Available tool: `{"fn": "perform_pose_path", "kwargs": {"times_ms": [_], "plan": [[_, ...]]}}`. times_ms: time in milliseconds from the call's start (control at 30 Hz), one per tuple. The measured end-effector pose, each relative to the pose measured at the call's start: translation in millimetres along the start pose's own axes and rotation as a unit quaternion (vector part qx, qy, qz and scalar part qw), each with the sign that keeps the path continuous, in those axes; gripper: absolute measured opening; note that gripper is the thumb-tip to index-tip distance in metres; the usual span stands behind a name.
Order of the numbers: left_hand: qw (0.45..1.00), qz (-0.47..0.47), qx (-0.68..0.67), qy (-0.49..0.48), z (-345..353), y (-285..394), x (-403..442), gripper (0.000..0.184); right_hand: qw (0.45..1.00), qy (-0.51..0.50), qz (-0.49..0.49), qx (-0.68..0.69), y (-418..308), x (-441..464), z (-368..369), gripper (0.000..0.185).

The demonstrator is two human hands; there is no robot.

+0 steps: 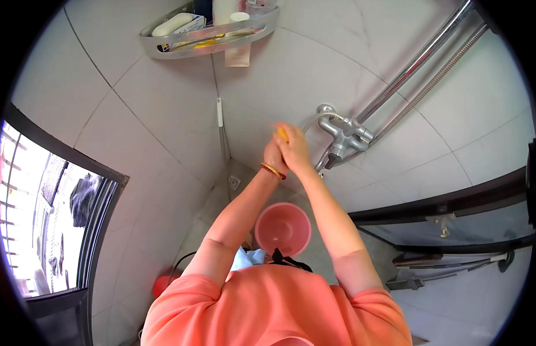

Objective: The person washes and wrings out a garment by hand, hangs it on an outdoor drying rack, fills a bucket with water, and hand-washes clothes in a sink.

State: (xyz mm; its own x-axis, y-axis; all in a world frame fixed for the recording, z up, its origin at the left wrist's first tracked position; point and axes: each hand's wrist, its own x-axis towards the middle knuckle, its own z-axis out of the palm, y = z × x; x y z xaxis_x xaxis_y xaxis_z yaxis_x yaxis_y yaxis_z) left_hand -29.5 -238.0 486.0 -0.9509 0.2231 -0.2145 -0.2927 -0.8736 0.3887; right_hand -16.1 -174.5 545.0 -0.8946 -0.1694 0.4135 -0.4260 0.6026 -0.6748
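In front of the tiled wall, my two hands are pressed together, slightly left of the shower mixer tap (341, 134). My right hand (295, 153) lies over my left, its fingers closed round a small yellow thing (282, 134), perhaps a soap bar or sponge. Motion blurs the fingertips. My left hand (273, 157) touches the right from below; its fingers are mostly hidden. Two bracelets (273, 170), one yellowish and one dark red, circle the left wrist. Below the hands, a pink basin (302, 228) stands on the floor.
A corner shelf (181, 53) with bottles, tubes and soap hangs at upper left. A steel hose (432, 86) runs beside the chrome riser pipe (415, 60). A white-handled tool (220, 112) leans in the corner near the floor drain (234, 183). A red container (164, 284) stands at lower left.
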Motion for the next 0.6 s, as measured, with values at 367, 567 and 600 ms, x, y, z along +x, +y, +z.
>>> {"fn": "perform_pose_path", "kwargs": {"times_ms": [367,567,600], "plan": [[0.996,0.020,0.028,0.085,-16,7,14,0.032,0.978,0.023,0.204,0.036,31,-6,5,0.035],[0.761,0.164,0.617,0.114,-14,4,4,0.030,0.986,0.120,0.116,-0.008,9,-19,39,0.040],[0.576,0.206,0.789,0.059,-20,2,7,0.030,0.984,0.141,0.090,-0.064,-2,-20,39,0.043]]}}
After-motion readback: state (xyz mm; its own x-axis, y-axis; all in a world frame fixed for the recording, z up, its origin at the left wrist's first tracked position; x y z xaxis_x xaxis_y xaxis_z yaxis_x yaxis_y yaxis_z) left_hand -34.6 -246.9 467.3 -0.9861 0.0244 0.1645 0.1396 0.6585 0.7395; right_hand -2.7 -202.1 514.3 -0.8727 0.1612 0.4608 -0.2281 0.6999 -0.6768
